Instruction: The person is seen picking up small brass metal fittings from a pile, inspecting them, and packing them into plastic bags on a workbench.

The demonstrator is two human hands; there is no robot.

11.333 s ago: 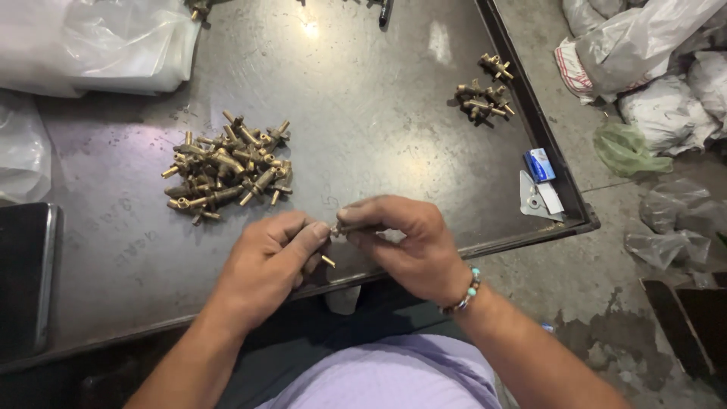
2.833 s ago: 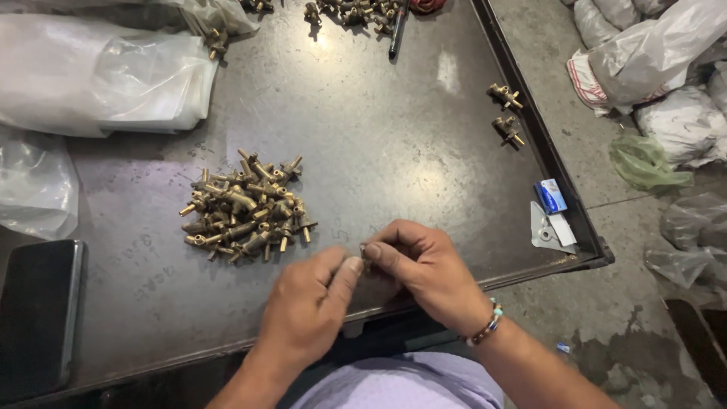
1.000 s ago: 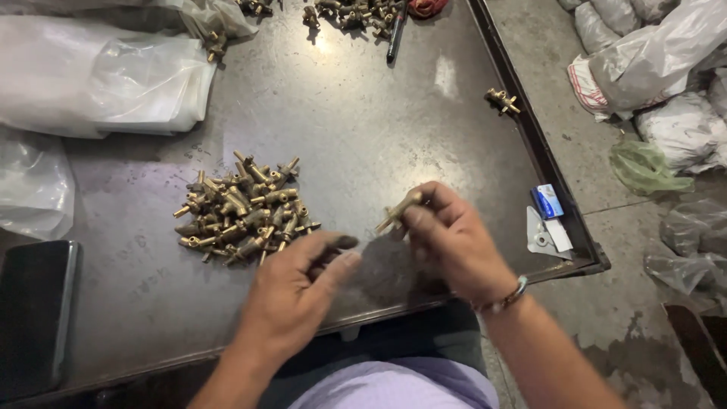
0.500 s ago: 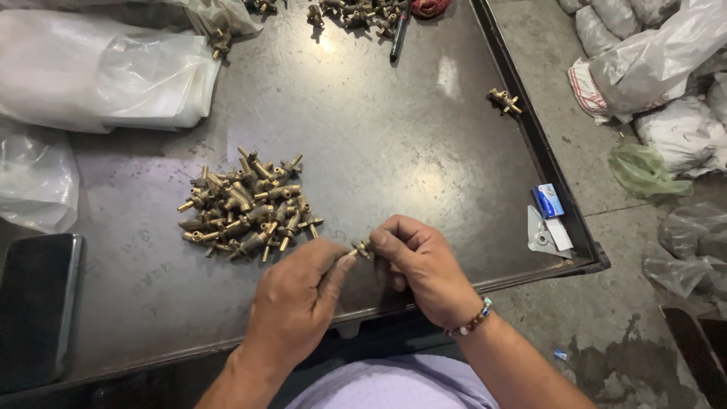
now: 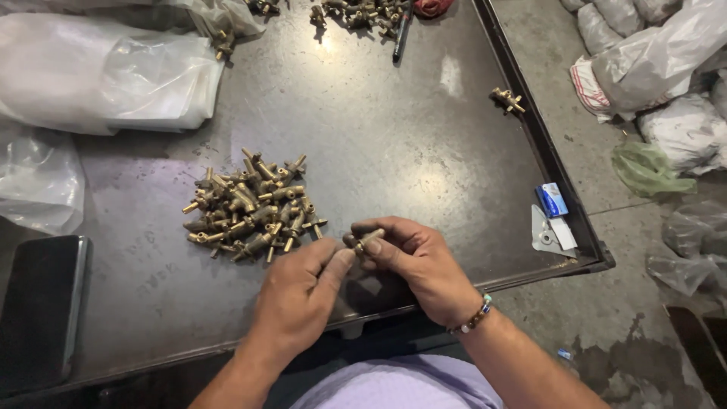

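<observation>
Right hand (image 5: 413,261): fingers curled shut around a small brass fitting (image 5: 369,239), pinched at the fingertips.
Left hand (image 5: 303,291): fingertips meet the fitting's near end, closed on it too.
Fitting: just above the dark metal table (image 5: 394,144), beside the brass pile (image 5: 254,208).
Hard to make out: the fitting's shape, mostly covered by fingers.
Cut off: dark phone-like slab (image 5: 38,310) at left edge.

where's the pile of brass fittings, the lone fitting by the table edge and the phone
pile of brass fittings (image 5: 254,208), head view, middle of heap
lone fitting (image 5: 507,100), head view, its body
phone (image 5: 42,310), head view, dark screen
</observation>
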